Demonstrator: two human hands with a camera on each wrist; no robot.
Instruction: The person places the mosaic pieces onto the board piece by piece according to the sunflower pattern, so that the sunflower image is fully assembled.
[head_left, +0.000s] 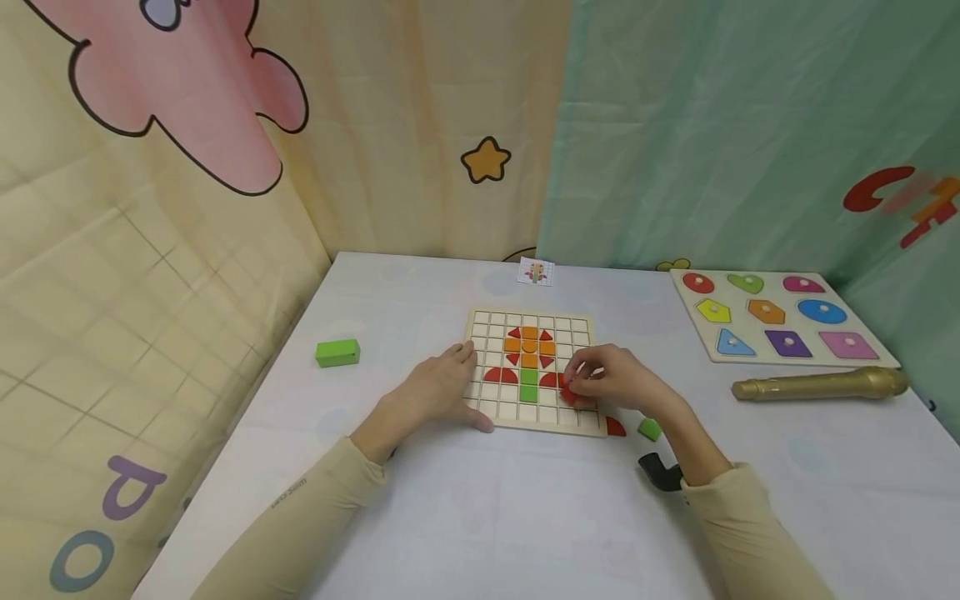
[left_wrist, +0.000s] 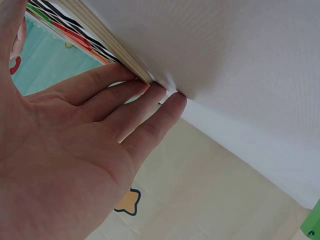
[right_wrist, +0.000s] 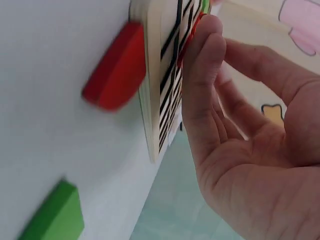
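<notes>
A wooden grid board [head_left: 540,417] lies on the table, bearing a flower pattern of orange, red and green blocks. My left hand [head_left: 438,383] rests at the board's left edge with fingers extended; in the left wrist view its fingertips [left_wrist: 175,102] touch the board's side and the tabletop. Over the lower right squares, my right hand [head_left: 618,379] pinches a red block [head_left: 568,395] close to the grid, beside another red block [head_left: 551,380]. The fingers hide most of its shape. A loose red quarter-circle block [right_wrist: 117,70] leans at the board's lower right corner.
A small green block [head_left: 649,429] and a black curved object [head_left: 660,472] lie near my right forearm. A longer green block [head_left: 337,352] is at left. A pattern card [head_left: 536,272] stands behind, with a shape puzzle [head_left: 757,337] and gold microphone-like stick [head_left: 817,384] at right.
</notes>
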